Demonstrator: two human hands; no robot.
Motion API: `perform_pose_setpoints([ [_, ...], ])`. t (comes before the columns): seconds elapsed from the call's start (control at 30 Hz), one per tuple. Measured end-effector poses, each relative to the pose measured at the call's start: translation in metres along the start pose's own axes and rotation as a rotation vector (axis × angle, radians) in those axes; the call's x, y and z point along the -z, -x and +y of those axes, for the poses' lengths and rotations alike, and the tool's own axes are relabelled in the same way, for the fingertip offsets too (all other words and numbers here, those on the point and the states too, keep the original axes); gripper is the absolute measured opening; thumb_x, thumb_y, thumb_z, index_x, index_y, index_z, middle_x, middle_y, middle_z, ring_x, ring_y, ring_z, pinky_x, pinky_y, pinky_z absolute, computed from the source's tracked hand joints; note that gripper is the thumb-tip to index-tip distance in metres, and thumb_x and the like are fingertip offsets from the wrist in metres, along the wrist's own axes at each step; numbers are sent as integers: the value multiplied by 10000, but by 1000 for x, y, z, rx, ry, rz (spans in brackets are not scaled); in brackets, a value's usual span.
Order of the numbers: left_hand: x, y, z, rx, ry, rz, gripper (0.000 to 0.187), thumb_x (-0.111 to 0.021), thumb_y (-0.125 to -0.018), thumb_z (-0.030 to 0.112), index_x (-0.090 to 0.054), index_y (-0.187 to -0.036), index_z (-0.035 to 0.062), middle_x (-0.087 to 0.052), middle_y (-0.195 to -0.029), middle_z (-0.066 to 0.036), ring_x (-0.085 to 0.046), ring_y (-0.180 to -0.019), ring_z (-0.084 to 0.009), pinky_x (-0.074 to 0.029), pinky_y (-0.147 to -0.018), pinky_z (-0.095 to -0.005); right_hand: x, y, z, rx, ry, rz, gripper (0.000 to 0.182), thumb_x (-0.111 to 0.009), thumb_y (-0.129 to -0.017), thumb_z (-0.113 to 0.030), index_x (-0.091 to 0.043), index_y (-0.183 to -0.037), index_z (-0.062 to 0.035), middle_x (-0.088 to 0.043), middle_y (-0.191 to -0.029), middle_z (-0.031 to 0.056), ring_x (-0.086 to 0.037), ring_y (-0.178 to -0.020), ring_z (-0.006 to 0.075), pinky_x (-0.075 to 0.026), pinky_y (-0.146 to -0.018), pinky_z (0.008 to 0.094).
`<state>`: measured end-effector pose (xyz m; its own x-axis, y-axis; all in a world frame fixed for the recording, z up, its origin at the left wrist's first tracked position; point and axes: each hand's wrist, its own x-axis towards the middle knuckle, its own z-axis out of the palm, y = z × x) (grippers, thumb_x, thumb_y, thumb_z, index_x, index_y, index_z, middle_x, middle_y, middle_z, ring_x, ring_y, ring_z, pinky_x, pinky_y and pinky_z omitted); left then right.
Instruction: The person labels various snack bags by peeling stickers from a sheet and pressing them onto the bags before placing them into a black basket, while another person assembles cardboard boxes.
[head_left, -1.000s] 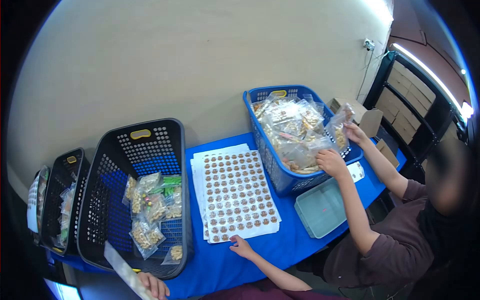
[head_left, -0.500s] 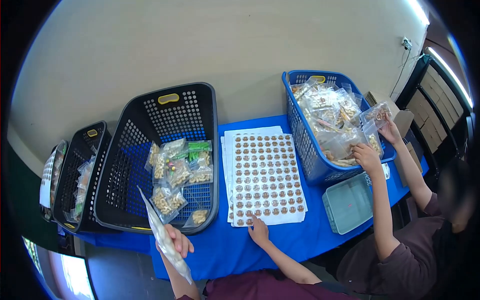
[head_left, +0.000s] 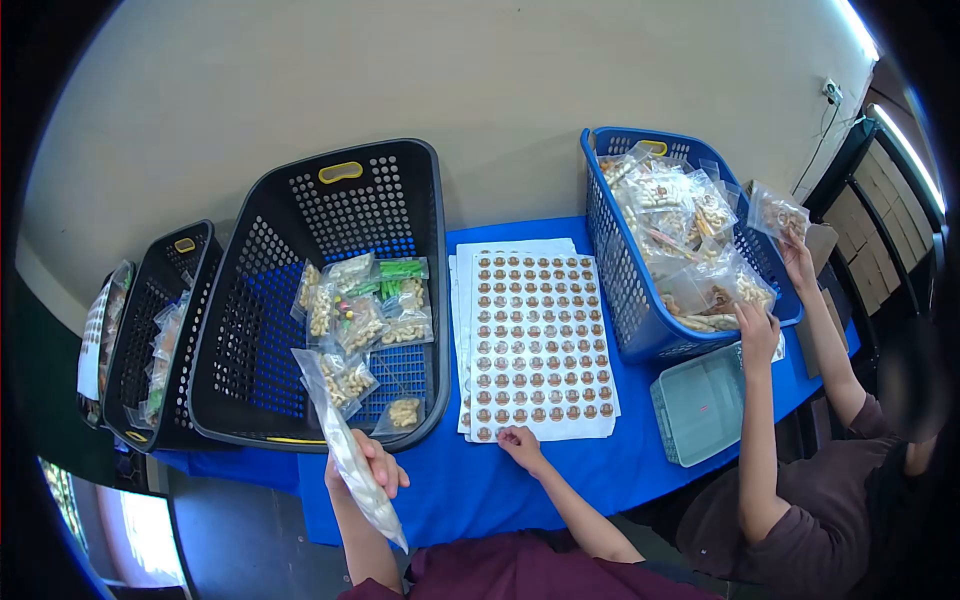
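Note:
My left hand [head_left: 375,470] grips a clear plastic packet [head_left: 350,460] with whitish contents, held upright and seen nearly edge-on in front of the large black basket [head_left: 310,440]. On the table, my right hand [head_left: 522,447] has its fingers curled together at the bottom edge of a sticker sheet [head_left: 545,428]. The sheet carries rows of round brown stickers and lies on other white sheets. Whatever is between those fingertips is too small to make out. Several snack packets [head_left: 355,325] lie inside the black basket, some with pale pieces and one with green ones.
A blue basket [head_left: 625,320] heaped with snack packets stands at the right. Beside it, a co-worker's hands hold a packet [head_left: 777,212] and touch another. A translucent green tub [head_left: 690,440] sits on the blue tablecloth [head_left: 470,500]. A narrower black basket [head_left: 165,400] is at the left.
The fingers of my right hand have curled in at the sheet's bottom edge. My left hand still holds the packet. The co-worker's raised packet has moved away from the blue basket.

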<state>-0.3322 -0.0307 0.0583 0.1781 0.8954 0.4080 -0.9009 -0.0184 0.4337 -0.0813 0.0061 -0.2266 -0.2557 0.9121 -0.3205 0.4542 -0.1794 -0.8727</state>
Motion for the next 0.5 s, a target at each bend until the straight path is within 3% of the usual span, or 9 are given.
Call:
perform_pose_setpoints([
  [0.1, 1, 1, -4, -9, -15, 37, 401, -537, -821, 289, -479, -1010, -61, -583, -767, -220, -598, -656, -329, -483, -698, -484, 10, 6, 3, -105, -441, -53, 215, -637, -718, -117, -568, -916, -72, -513, -652, -40, -482, -615, 59, -403, -579, 219],
  [0.2, 2, -2, -4, -10, -17, 29, 418, -555, -810, 285, -474, -1022, -66, -585, -785, -224, -600, -676, -333, -480, -706, -486, 7, 9, -3, -55, -431, 172, 214, -636, -723, -130, -569, -915, -65, -512, -620, -9, -494, -593, 83, -408, -569, 234],
  [0.3, -3, -4, -4, -37, -77, 87, 443, -553, -810, 314, -466, -1030, -60, -583, -790, -215, -599, -674, -321, -482, -694, -473, -1, 8, -20, -54, 121, 290, 200, -625, -729, -130, -568, -909, -65, -508, -620, 26, -505, -578, 131, -416, -561, 272],
  [0.33, -5, -4, -4, -51, -105, 114, 453, -551, -810, 326, -463, -1033, -58, -582, -792, -212, -598, -673, -317, -483, -689, -468, -1, 13, -38, -63, 254, 343, 145, -602, -740, -120, -561, -869, -68, -505, -614, 61, -518, -577, 192, -422, -564, 322],
  [0.43, -7, -3, 0, 4, -212, 232, 490, -549, -805, 373, -458, -1036, -50, -579, -795, -205, -594, -668, -305, -480, -671, -453, -11, 11, -39, -5, 402, 459, 101, -583, -747, -115, -548, -828, -65, -522, -656, 81, -527, -615, 228, -423, -589, 353],
  [0.5, -2, -2, 5, 42, -314, 250, 524, -557, -792, 407, -459, -1038, -45, -576, -785, -199, -590, -661, -300, -470, -682, -454, -10, 12, -44, -36, 314, 459, 89, -569, -751, -125, -546, -823, -78, -535, -706, 99, -537, -686, 258, -421, -631, 378],
])
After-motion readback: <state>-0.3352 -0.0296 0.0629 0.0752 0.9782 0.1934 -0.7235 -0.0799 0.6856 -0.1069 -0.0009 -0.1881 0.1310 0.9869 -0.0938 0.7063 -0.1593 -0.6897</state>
